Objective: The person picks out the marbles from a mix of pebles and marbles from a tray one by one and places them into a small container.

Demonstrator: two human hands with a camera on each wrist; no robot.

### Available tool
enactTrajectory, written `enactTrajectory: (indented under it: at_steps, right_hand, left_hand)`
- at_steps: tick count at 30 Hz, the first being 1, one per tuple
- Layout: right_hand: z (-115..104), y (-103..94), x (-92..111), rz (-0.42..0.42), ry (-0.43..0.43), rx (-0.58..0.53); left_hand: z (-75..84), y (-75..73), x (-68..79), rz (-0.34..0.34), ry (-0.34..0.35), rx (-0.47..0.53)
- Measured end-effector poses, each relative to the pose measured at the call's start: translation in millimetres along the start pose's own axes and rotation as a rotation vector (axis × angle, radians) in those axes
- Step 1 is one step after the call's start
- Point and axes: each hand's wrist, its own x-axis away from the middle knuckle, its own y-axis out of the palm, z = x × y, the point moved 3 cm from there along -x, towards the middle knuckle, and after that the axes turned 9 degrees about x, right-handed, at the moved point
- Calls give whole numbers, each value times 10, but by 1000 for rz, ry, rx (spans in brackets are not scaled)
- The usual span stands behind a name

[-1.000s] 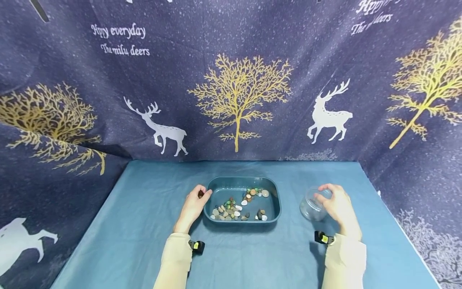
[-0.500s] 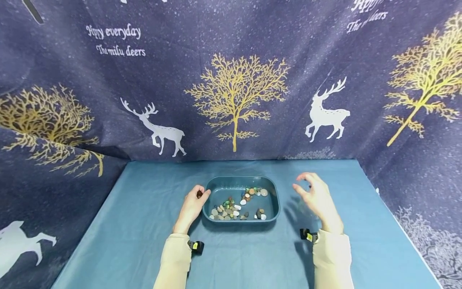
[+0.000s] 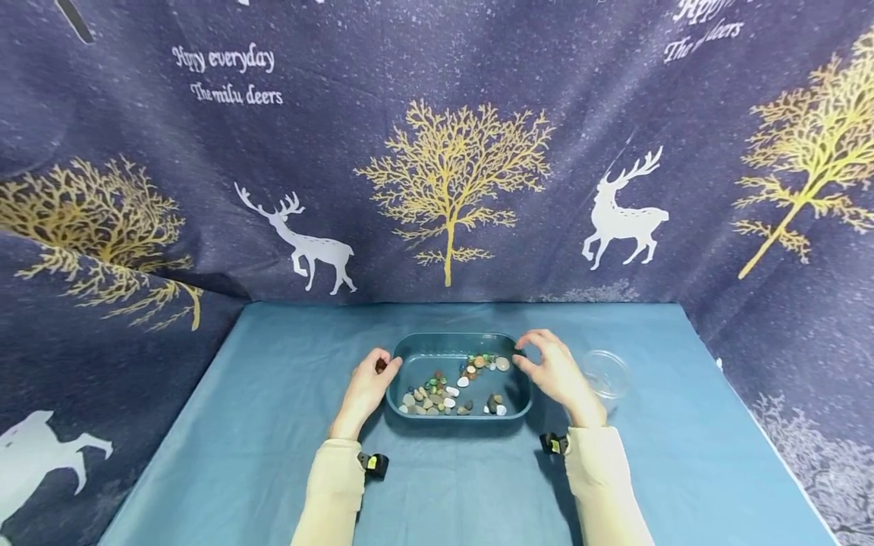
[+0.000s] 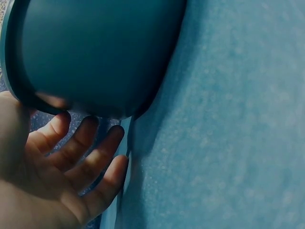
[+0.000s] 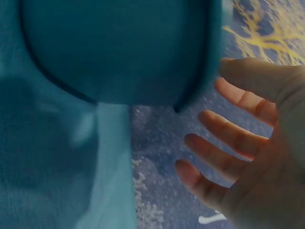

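Observation:
A dark teal rectangular tray (image 3: 459, 418) sits mid-table in the head view, holding pebbles (image 3: 433, 403) and coloured glass-like stones (image 3: 481, 361). At its left end my left hand (image 3: 364, 388) pinches the rim between thumb and curled fingers. In the left wrist view, the index fingertip (image 4: 61, 123) lies right under the rim. My right hand (image 3: 556, 373) is at the tray's right end, thumb and index finger around the rim. The right wrist view shows its fingers (image 5: 233, 133) spread apart beside the tray wall, with the thumb at the rim.
Right of the right hand stands a clear round container (image 3: 608, 371), partly behind the wrist. Blue cloth (image 3: 273, 409) covers the table. A dark curtain (image 3: 382, 227) with printed deer and trees hangs behind and at both sides.
My right hand has let go of the clear container and moved left to the tray's right rim. The left hand keeps its place at the left rim.

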Motion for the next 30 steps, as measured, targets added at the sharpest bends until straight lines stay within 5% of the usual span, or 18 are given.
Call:
enactTrajectory:
  at_steps: [17,30]
  right_hand:
    - [4,389,-341,-404,-74,144]
    - [-30,524,-434,-315,-69,358]
  left_hand:
    - [12,3,7,-3,5,4]
    - [14,5,14,-1,4,3]
